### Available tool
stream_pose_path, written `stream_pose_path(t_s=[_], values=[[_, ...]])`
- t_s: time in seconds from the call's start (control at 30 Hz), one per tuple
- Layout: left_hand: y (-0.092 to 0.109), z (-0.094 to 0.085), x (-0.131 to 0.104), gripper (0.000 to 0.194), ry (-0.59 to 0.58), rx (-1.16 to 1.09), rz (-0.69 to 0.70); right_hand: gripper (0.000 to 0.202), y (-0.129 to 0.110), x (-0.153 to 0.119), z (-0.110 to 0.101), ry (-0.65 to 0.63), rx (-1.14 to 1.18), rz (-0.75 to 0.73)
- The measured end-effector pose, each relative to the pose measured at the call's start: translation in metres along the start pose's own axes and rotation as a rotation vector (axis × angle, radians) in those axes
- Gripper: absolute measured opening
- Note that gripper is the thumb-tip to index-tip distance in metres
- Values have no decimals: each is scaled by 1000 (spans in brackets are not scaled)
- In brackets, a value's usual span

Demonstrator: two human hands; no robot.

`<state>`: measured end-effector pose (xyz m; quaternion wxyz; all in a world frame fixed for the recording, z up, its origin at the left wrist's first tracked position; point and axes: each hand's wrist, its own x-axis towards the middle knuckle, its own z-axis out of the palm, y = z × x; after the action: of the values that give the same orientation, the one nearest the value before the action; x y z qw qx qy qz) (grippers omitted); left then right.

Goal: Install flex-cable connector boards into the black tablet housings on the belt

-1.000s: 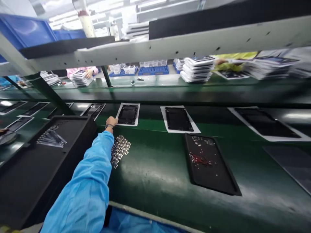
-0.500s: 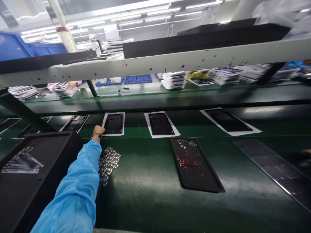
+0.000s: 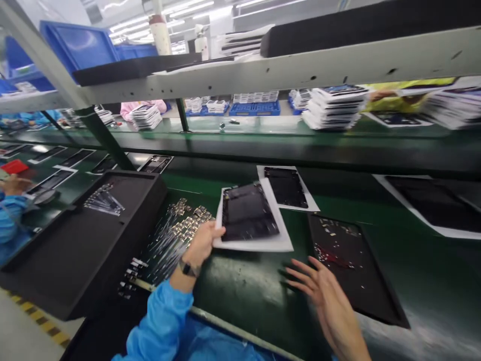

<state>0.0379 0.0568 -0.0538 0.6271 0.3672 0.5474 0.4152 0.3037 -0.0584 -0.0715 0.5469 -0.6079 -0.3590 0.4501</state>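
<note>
My left hand pinches the lower left corner of a white sheet that carries a black tablet housing. Both are tilted, lifted toward me over the green bench. Fingers spread, my right hand hovers with nothing in it, beside a black tray that holds small parts and a red patch of tiny pieces. Left of the sheet, by my left wrist, lie many small circuit boards with thin flat strips. A second housing on white paper lies just behind the lifted one.
A large black foam tray with silvery strips stands at left. More housings on paper line the belt. A white shelf beam crosses overhead on green posts. At far left, a co-worker's hand is near a red object.
My left hand has brought the sheet with its housing off the belt and toward me. My right hand has come into view. The camera has turned left.
</note>
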Motion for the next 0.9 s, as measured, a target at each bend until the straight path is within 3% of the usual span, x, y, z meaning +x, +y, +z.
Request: stream_pose_path(t_s=[0.07, 0.17, 0.23, 0.3, 0.4, 0.5, 0.6, 0.7, 0.8, 0.9], values=[[-28, 3, -32, 29, -48, -11, -17, 58, 6, 13, 18, -85, 72, 121], [-58, 4, -58, 24, -68, 49, -40, 62, 15, 20, 21, -115, -3, 187], [-68, 4, -65, 15, -52, 132, -32, 62, 22, 20, 15, -131, -145, 159], [-69, 1, -67, 11, -22, 228, -6, 59, 28, 20, 10, -141, -311, 33], [-52, -13, -62, 7, 78, 634, 164, 52, 35, 20, 5, -78, -544, -229], [-18, -47, -41, 16, 298, 1166, 345, 48, 37, 19, 0, 1, -717, -387], [14, -89, -4, 25, 477, 1277, 317, 42, 35, 18, -6, -23, -779, -457], [29, -116, 28, 21, 524, 1344, 268, 37, 33, 16, -8, -114, -772, -519], [31, -125, 43, 14, 494, 1404, 248, 33, 30, 15, -7, -170, -745, -533], [35, -128, 43, 8, 442, 1443, 258, 27, 26, 12, -6, -183, -722, -550]])
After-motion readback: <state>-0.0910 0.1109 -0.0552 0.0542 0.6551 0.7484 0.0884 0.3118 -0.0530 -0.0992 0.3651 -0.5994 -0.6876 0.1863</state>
